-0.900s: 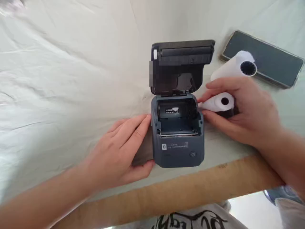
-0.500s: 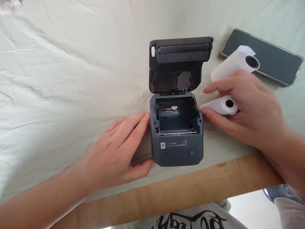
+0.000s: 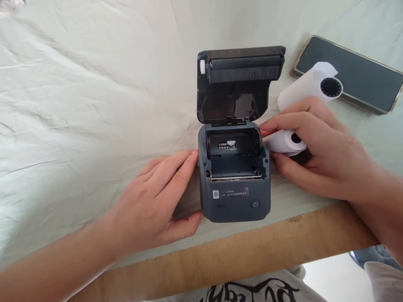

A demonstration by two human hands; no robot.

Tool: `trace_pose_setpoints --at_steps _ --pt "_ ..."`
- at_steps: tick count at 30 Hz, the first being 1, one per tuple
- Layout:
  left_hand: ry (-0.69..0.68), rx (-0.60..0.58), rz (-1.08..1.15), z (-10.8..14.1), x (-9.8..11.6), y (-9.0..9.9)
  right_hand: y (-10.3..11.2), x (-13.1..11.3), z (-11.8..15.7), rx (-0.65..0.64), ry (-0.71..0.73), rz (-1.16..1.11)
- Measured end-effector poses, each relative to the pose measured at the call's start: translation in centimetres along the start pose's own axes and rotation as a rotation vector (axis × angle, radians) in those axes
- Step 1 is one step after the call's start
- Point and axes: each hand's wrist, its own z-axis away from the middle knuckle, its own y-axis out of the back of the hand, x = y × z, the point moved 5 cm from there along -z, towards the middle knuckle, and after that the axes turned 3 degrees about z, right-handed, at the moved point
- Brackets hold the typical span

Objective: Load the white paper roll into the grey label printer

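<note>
A dark blue-grey portable printer (image 3: 238,212) stands with its black lid (image 3: 234,100) raised; I see no paper roll in its bay. My left hand (image 3: 155,197) presses fingertips and thumb against its left side. On the right side, my right hand (image 3: 327,151) has its index fingertip at the printer's rim and its thumb beside the wall. Between that thumb and index finger lies a small white paper roll (image 3: 280,142) with a dark core; its far end is against the printer. A larger white paper roll (image 3: 297,90) is just beyond my right knuckles.
Behind the larger roll, a phone (image 3: 355,71) in a clear case lies at the upper right. A pale, wrinkled cloth (image 3: 94,105) covers the surface. Along the front edge runs a wooden strip (image 3: 226,251). Clear plastic (image 3: 11,6) shows in the top left corner.
My right hand has shifted left, its index fingertip now at the printer's rim. The small roll has moved slightly left with it. The printer has shifted a little; my left hand keeps its place.
</note>
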Motion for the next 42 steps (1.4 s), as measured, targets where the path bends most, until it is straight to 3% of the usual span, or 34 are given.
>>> trace_pose_setpoints --at_steps 9,18,23,32,39,42 --pt "-0.007 0.0 0.009 0.1 -0.1 -0.1 0.3 0.2 -0.1 -0.055 0.001 -0.113" --pt "-0.012 -0.005 0.01 0.1 -0.2 -0.2 -0.3 1.9 1.4 0.007 -0.16 -0.131" --pt "0.009 -0.012 0.024 0.1 -0.2 0.0 0.3 1.6 0.7 0.072 -0.063 -0.017" --pt "0.018 -0.026 0.028 0.2 -0.3 0.0 0.7 0.5 -0.7 0.065 0.03 -0.015" --pt "0.019 -0.012 0.027 0.1 -0.1 -0.2 0.2 0.9 0.2 0.198 -0.104 -0.091" --pt "0.006 -0.007 0.026 0.1 -0.1 -0.2 1.0 0.1 0.0 0.282 -0.072 -0.079"
